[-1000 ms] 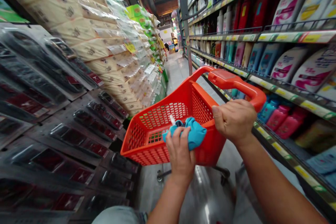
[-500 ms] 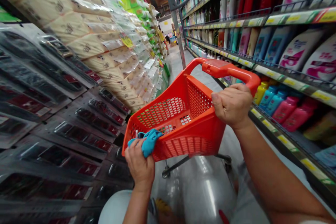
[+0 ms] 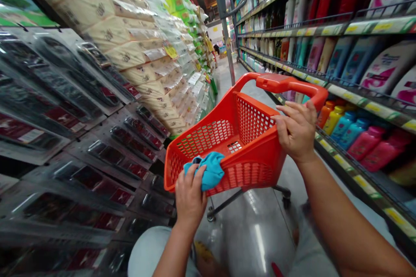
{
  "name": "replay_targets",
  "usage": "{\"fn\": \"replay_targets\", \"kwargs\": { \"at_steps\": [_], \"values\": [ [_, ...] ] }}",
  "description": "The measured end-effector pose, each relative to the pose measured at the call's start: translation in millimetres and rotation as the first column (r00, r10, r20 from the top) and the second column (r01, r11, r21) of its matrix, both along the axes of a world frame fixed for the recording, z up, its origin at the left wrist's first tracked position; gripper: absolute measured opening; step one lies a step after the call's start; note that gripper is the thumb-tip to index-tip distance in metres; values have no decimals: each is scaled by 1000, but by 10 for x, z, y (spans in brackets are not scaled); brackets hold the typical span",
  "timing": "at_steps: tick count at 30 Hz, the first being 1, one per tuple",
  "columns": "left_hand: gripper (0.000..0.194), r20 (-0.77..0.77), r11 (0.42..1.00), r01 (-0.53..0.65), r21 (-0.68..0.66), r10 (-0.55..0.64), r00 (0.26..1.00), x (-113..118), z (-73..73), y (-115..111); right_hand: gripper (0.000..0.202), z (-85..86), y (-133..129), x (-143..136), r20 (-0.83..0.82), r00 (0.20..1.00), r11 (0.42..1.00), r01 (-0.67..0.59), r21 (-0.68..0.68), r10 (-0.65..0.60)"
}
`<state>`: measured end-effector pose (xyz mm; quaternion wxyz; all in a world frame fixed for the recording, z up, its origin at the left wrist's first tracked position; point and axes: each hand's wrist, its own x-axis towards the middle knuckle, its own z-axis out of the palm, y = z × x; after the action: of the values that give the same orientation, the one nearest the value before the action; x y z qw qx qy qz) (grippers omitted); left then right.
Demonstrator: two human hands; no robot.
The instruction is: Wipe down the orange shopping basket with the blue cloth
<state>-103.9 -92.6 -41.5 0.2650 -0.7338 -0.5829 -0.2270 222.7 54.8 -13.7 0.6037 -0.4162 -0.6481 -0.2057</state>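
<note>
An orange plastic shopping cart basket (image 3: 247,147) stands in a store aisle in front of me, empty inside. My left hand (image 3: 190,197) presses a blue cloth (image 3: 208,172) against the basket's near rim at its left corner. My right hand (image 3: 295,130) rests on the basket's right side just under the orange handle (image 3: 286,85), fingers loosely curled on the rim. The cart's wheeled frame (image 3: 227,201) shows beneath the basket.
Black packaged goods (image 3: 81,138) hang on the left rack, with stacked tissue packs (image 3: 136,47) above and beyond. Shelves of bottles (image 3: 351,130) run along the right. A grey pole (image 3: 225,30) rises behind the cart. The shiny aisle floor (image 3: 256,233) stretches ahead.
My left hand slid the cloth from the rim's middle to its far left corner, then a little back to the right. My right hand loosened from a fist to curled fingers.
</note>
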Motion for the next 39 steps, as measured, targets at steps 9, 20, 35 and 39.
{"fn": "replay_targets", "kwargs": {
  "at_steps": [9,20,35,39],
  "values": [
    [45,160,996,-88,35,81,984,-142,31,-103,38,-88,23,-144,-124,992,990,-46,-136,29],
    [60,206,922,387,-21,-374,904,811,23,-430,65,-564,-1805,-1108,-983,-170,-22,-985,169,71],
    [47,212,739,124,-662,26,977,209,303,263,49,-823,39,-414,-703,708,814,-447,-372,68],
    [50,252,750,192,-634,-34,967,333,314,310,53,-1378,272,-486,-679,723,780,-352,-518,-125]
  ]
}}
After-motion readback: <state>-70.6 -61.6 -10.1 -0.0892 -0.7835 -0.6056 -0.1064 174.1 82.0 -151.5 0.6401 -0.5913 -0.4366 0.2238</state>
